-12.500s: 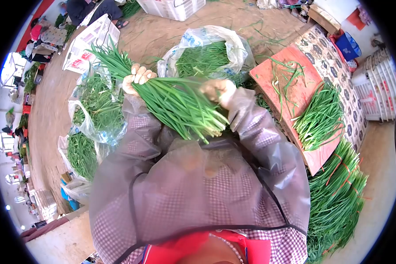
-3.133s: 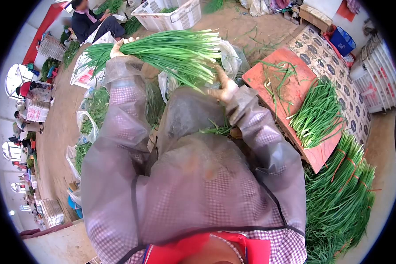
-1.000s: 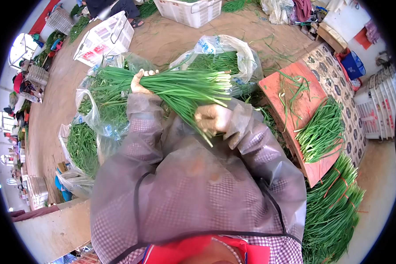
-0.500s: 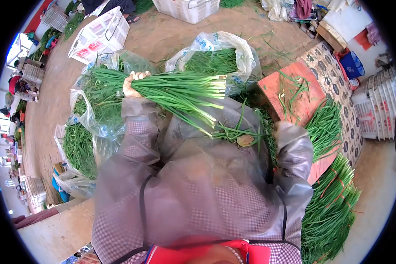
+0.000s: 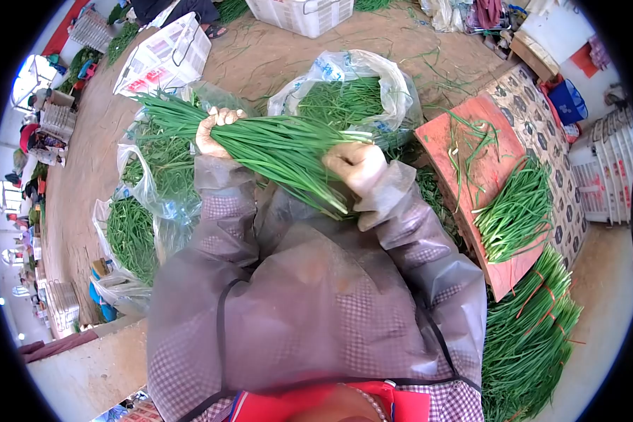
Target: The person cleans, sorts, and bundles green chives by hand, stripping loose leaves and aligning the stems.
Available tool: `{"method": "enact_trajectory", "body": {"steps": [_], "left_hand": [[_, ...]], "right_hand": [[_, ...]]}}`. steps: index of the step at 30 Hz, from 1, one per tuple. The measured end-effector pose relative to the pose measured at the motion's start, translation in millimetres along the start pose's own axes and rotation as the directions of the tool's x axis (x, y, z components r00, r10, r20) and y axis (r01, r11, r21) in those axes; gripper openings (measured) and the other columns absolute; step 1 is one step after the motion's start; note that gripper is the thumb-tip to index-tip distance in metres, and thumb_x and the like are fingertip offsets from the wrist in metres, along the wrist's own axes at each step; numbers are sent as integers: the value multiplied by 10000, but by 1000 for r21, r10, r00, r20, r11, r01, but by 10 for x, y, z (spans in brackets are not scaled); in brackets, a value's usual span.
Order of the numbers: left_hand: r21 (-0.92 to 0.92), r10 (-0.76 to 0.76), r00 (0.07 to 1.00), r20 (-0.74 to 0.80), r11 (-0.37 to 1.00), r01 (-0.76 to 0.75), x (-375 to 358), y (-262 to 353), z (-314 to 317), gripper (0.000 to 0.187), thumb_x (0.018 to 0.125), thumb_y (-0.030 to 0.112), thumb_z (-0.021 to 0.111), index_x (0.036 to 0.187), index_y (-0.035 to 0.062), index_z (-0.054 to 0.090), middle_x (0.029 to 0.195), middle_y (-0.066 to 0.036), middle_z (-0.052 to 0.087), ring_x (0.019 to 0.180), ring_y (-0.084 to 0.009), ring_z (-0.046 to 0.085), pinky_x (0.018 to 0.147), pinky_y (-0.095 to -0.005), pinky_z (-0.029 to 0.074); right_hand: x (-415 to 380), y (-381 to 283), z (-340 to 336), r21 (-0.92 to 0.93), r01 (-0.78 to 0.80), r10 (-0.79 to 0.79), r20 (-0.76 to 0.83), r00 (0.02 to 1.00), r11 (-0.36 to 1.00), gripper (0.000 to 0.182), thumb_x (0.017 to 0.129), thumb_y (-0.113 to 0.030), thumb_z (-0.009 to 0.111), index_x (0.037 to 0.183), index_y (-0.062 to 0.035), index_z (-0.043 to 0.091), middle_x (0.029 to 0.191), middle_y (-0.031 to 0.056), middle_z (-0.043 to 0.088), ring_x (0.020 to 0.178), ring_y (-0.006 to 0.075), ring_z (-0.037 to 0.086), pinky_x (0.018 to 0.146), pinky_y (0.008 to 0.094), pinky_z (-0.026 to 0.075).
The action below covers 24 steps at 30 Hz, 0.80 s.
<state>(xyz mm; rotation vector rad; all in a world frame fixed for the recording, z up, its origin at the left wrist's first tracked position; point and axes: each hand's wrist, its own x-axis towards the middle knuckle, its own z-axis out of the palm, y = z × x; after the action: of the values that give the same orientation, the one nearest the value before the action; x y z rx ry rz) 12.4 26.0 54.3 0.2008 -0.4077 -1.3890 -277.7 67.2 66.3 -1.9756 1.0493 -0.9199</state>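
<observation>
A bunch of garlic chives lies across in front of me, green tips to the left and pale ends to the right. My left hand is closed around it toward the leafy end. My right hand is closed on the pale stem ends, which it partly hides; a few lower stems stick out below it. Under the bunch is my lap, covered by a translucent apron. To the right, a smaller pile of chives rests on a reddish board strewn with loose leaves.
Plastic bags of loose chives stand at the front and left. Tied chive bundles lie at lower right. White crates stand farther off, with stacked crates at right. Another person's foot shows at the top.
My right hand has come from beside the board to the bunch's pale ends and closed there. My left hand keeps its hold. The chives on the board now show in full.
</observation>
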Motion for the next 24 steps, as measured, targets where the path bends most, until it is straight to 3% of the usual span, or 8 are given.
{"method": "enact_trajectory", "body": {"steps": [1, 2, 5, 8, 11, 13, 15, 24], "left_hand": [[0, 4, 1000, -1, 1000, -4, -3, -9, 7, 116, 748, 84, 551, 768, 100, 438, 663, 15, 373, 664, -138, 407, 888, -356, 367], [-18, 10, 1000, -11, 1000, -11, -11, -15, 13, 111, 746, 79, 551, 791, 96, 452, 672, 12, 380, 673, -143, 417, 888, -361, 367], [-62, -2, 1000, -1, 998, 2, 18, 5, -73, 121, 740, 67, 551, 831, 86, 473, 685, 8, 389, 685, -151, 432, 886, -368, 368], [-110, -27, 999, 20, 993, 29, 21, 7, -107, 131, 735, 54, 547, 843, 78, 476, 686, 7, 388, 687, -157, 434, 884, -374, 368], [-138, -65, 993, 97, 987, 78, 49, 1, -126, 131, 729, 41, 544, 829, 74, 466, 677, 7, 378, 678, -157, 425, 897, -372, 368], [-103, -99, 983, 154, 988, 116, 54, -7, -96, 93, 760, 62, 546, 800, 94, 469, 677, 5, 415, 692, -160, 455, 904, -372, 375], [-93, -101, 984, 144, 989, 115, 11, -34, -21, 88, 766, 65, 545, 815, 93, 478, 690, 2, 424, 708, -164, 464, 916, -378, 377], [27, 21, 996, -89, 999, -18, -45, -92, 53, 95, 802, 97, 575, 890, 63, 567, 740, -38, 543, 796, -223, 554, 932, -431, 430]], "right_hand": [[-15, -66, -62, 476, -221, 189, 116, 975, 851, 226, 836, -241, 637, 775, -25, 657, 594, 12, 534, 543, 125, 522, 493, 267, 392], [-44, -152, -206, 581, -420, 288, 309, 906, 697, 186, 834, -171, 619, 757, -5, 650, 582, -29, 494, 508, 42, 426, 457, 207, 306], [-227, -137, -556, 718, -353, -85, 496, 864, 601, 214, 843, -157, 630, 726, 22, 640, 572, 14, 526, 429, 50, 390, 393, 222, 264], [-324, -327, -801, 628, -425, -18, 574, 819, 652, 118, 841, -111, 642, 803, -11, 695, 637, 24, 625, 468, 40, 446, 404, 197, 319], [-150, -302, -610, 463, -288, 250, 143, 958, 839, 178, 832, -189, 665, 886, -20, 685, 726, 37, 649, 597, 95, 547, 552, 247, 449], [25, -220, -536, -79, 4, -5, -19, 1000, 997, 269, 817, -230, 670, 1011, -45, 656, 777, 97, 624, 731, 187, 607, 683, 305, 480], [183, -12, -281, -222, 88, -108, -79, 991, 971, 252, 791, -213, 685, 991, -62, 667, 791, 132, 619, 738, 229, 617, 695, 328, 484], [75, -27, -607, 164, -66, 101, -219, 970, 984, 131, 802, -117, 639, 845, -5, 692, 775, 92, 660, 732, 189, 611, 680, 308, 474]]}}
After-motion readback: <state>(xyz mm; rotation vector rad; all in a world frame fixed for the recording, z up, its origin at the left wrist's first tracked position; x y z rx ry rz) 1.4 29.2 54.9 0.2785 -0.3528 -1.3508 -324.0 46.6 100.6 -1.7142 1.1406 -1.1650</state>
